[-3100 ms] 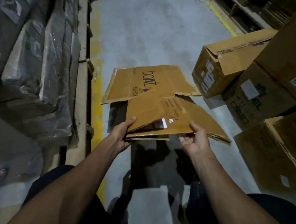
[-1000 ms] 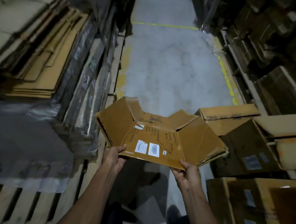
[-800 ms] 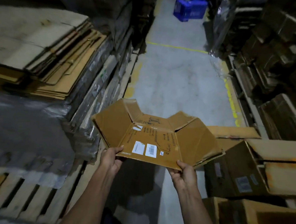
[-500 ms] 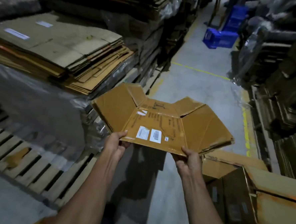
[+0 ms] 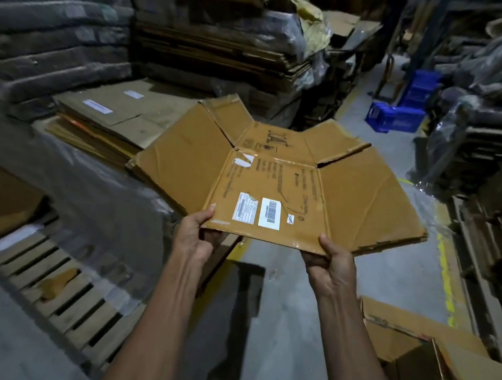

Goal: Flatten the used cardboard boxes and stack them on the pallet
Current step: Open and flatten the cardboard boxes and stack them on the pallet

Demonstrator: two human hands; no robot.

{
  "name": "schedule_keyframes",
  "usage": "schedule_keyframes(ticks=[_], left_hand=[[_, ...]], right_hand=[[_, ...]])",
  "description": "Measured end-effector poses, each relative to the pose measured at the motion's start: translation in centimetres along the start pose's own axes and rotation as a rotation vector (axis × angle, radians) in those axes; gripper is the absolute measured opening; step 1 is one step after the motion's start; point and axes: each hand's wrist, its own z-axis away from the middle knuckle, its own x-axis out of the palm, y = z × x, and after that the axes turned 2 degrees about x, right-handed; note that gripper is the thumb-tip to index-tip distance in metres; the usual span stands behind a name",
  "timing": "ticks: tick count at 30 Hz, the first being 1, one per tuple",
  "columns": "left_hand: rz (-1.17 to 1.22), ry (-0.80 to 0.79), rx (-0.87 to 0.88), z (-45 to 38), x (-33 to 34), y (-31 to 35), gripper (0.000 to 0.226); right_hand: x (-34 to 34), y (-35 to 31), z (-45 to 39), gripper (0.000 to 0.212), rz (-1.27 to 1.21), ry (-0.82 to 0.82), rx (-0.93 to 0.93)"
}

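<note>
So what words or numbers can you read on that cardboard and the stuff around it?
None of it reads clearly.
Flattened cardboard box, held by the left hand and right hand: large printed mark near the top, upside down, unreadable.
Printed lines along its middle panel: too small.
White label: tiny print, blurred.
Barcode sticker: bars only, digits unreadable.
White labels on the stack of flattened boxes: blurred.

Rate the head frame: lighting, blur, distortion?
Head view: dim, uneven light; the cardboard held by the left hand and right hand is brightest and sharp enough to show its labels; the stacks behind are smeared; a hard shadow falls on the floor; wide-angle bending at the edges.
</note>
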Motion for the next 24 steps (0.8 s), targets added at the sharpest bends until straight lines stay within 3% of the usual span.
schedule_keyframes(ticks=[8, 15, 19, 24], left_hand=[[0.09, -0.036, 0.157, -3.8, 1.2, 6.6, 0.01], [0.195, -0.036, 0.251, -12.8, 1.3, 14.1, 0.015], [0.193, -0.016, 0.274, -17.3, 1.7, 18.2, 0.015], [0.206, 0.041, 0.332, -23.3, 2.4, 22.0, 0.014]], right_hand=[[7.8, 2.7, -3.7, 0.04, -0.049, -0.144, 0.053], [17.7, 8.4, -11.3, 0.033, 0.039, -0.221, 0.088], [23.0, 11.4, -15.7, 0.043, 0.091, -0.236, 0.114], [28.6, 14.3, -21.3, 0.018, 0.124, -0.298, 0.184]])
